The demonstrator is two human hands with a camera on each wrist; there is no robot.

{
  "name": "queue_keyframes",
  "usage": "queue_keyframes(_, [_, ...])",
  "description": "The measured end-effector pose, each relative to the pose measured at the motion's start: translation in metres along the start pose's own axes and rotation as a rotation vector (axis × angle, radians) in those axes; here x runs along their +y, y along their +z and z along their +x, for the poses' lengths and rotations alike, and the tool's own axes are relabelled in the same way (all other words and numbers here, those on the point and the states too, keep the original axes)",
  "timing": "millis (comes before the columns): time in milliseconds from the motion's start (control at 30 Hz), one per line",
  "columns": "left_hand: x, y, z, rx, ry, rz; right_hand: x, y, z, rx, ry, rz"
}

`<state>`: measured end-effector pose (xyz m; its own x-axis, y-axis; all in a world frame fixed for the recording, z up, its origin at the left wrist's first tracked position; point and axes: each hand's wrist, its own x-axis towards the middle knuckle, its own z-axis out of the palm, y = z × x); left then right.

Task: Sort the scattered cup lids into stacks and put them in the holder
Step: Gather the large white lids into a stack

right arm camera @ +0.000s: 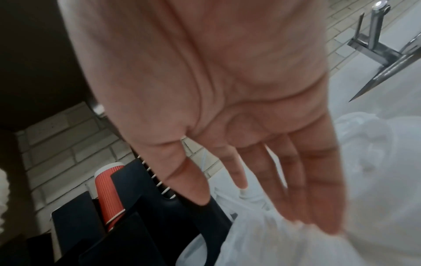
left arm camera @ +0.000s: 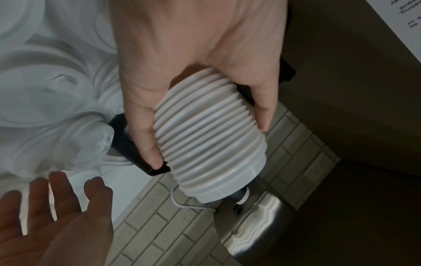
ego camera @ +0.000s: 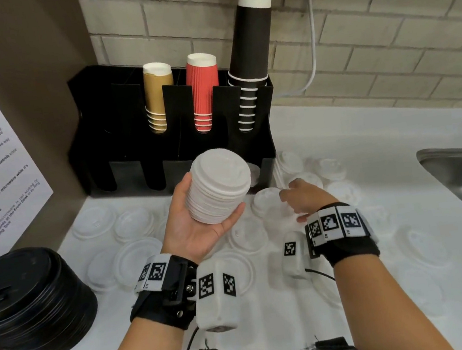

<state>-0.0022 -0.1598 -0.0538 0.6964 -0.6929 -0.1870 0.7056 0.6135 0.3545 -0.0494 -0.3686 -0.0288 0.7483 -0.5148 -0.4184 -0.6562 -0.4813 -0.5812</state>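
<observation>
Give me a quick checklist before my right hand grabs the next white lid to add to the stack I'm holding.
1. Left hand grips the white stack firmly: ok, thumb and fingers wrap both sides.
2. Stack nested evenly: ok, the rims line up in the left wrist view.
3. Right hand free: ok, open, holds nothing.
4. Loose lid under the right hand: ok, but whether the fingers touch it, cannot tell.
5. That lid matches the stack: cannot tell, blurred and washed out.
6. Free lid slot in the holder: cannot tell.

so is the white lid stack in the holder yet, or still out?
Out. The left hand grips the white lid stack in the air in front of the black holder.
</observation>
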Motion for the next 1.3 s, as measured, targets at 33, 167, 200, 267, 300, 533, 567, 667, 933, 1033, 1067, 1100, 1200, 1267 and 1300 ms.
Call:
queue_keyframes(33, [0.001, 0.000, 0.000, 0.003, 0.003, -0.001, -0.001, -0.001, -0.001, 0.009, -0.003, -0.048])
queue_keyframes(167, [0.003, -0.002, -0.001, 0.014, 0.017, 0.003, 0.000, 0.003, 0.000, -0.004, -0.032, -0.266])
queue_keyframes(200, [0.004, -0.001, -0.001, 0.016, 0.019, 0.002, -0.001, 0.005, 0.001, -0.023, -0.042, -0.313])
queue_keyframes(267, [0.004, -0.001, -0.002, 0.023, 0.021, -0.004, -0.004, 0.013, 0.004, -0.039, -0.077, -0.403])
queue_keyframes(300, [0.004, -0.001, -0.003, 0.025, 0.023, -0.003, -0.006, 0.016, 0.006, -0.036, -0.097, -0.440])
queue_keyframes(533, [0.008, -0.002, -0.007, 0.027, 0.031, -0.006, -0.015, 0.018, 0.018, -0.013, -0.162, -0.581])
queue_keyframes(567, [0.009, -0.002, -0.008, 0.024, 0.031, -0.009, -0.015, 0.016, 0.018, -0.015, -0.181, -0.582])
queue_keyframes(667, [0.011, -0.003, -0.010, 0.022, 0.030, -0.004, -0.014, 0.011, 0.019, 0.019, -0.234, -0.590])
queue_keyframes(933, [0.006, 0.001, -0.014, 0.026, 0.020, 0.009, -0.016, 0.016, 0.024, -0.056, -0.297, -0.638])
queue_keyframes(1033, [0.006, 0.002, -0.017, 0.020, 0.017, 0.000, -0.020, 0.019, 0.027, 0.034, -0.393, -0.558])
queue_keyframes(1067, [0.006, 0.002, -0.018, 0.023, 0.018, -0.001, -0.023, 0.018, 0.027, 0.038, -0.433, -0.494])
queue_keyframes(1100, [0.007, 0.002, -0.019, 0.027, 0.021, -0.001, -0.025, 0.018, 0.027, 0.031, -0.458, -0.431])
queue_keyframes(1200, [0.008, 0.002, -0.020, 0.040, 0.035, 0.004, -0.025, 0.017, 0.028, -0.002, -0.412, -0.440])
queue_keyframes(1267, [0.009, 0.003, -0.020, 0.036, 0.039, 0.008, -0.022, 0.020, 0.028, -0.017, -0.344, -0.559])
queue_keyframes(1300, [0.009, 0.003, -0.020, 0.034, 0.038, 0.006, -0.020, 0.021, 0.029, -0.021, -0.333, -0.589])
